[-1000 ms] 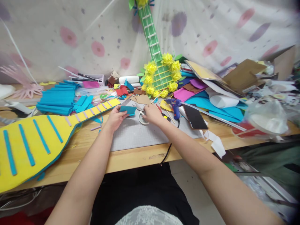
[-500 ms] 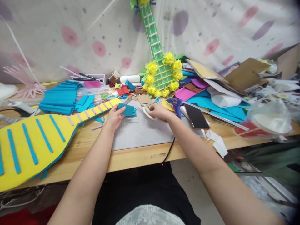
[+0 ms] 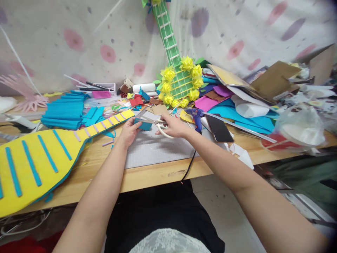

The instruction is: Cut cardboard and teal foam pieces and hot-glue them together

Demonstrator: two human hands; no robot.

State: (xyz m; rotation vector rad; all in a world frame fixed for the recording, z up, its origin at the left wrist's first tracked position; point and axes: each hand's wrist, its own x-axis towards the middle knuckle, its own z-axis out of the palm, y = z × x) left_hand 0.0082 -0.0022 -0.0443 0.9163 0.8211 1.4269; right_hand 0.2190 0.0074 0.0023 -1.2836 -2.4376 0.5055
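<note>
My left hand [image 3: 129, 132] pinches a small folded piece of blue crepe paper [image 3: 144, 126] above the grey cutting mat [image 3: 147, 154]. White-handled scissors [image 3: 163, 129] are in my right hand [image 3: 173, 126], its fingers through the handle loops. The blades point left and lie across the upper part of the blue paper; whether they are parted is too small to tell. To the left of my hands lies a yellow cardboard lute shape [image 3: 47, 154] with blue and lilac strips, its narrow neck reaching close to my left hand.
A green paper instrument with yellow flowers [image 3: 181, 84] leans at the back. Right of the mat are a blue glue gun [image 3: 197, 117], a phone [image 3: 219, 128] and a plastic bag [image 3: 300, 123]. Folded blue crepe paper [image 3: 63, 110] lies back left; paper scraps crowd the rear.
My right hand has raised the scissors off the mat and turned them leftward, bringing the blades onto the blue paper. My left hand still holds the paper in about the same place.
</note>
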